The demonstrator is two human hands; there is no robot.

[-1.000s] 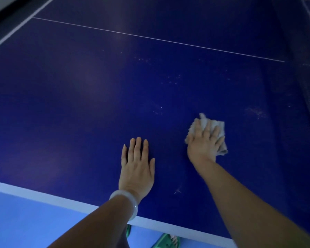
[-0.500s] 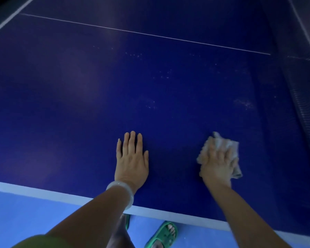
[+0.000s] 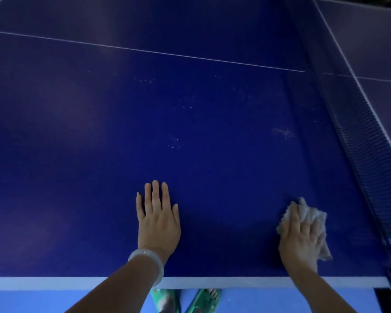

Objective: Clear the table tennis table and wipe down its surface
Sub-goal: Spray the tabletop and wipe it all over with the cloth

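Deep blue fills the view: the table [image 3: 99,154], seen from above by a person leaning over its near edge. A white border strip [image 3: 43,283] runs along that near edge, and a thin white line [image 3: 145,50] crosses the surface farther off, slanting from the far left toward the right. The net [image 3: 366,136] stands along the right side, running from the far middle to the near right corner, with its white top band catching the light. The left hand [image 3: 158,222] lies flat on the table near the edge, palm down, fingers straight and close together, holding nothing. A pale bangle [image 3: 148,263] circles that wrist. The right hand [image 3: 303,238] is at the near right, close to the net, pressing a crumpled pale cloth [image 3: 312,213] onto the surface; its fingers are spread and lightly bent over the cloth, which sticks out beyond the fingertips and to the right of the hand. Faint whitish specks [image 3: 282,132] mark the blue farther out, some to the right near the net and some toward the middle. Below the table edge, on a lighter blue floor [image 3: 54,301], two feet in green sandals [image 3: 201,299] show between the forearms.
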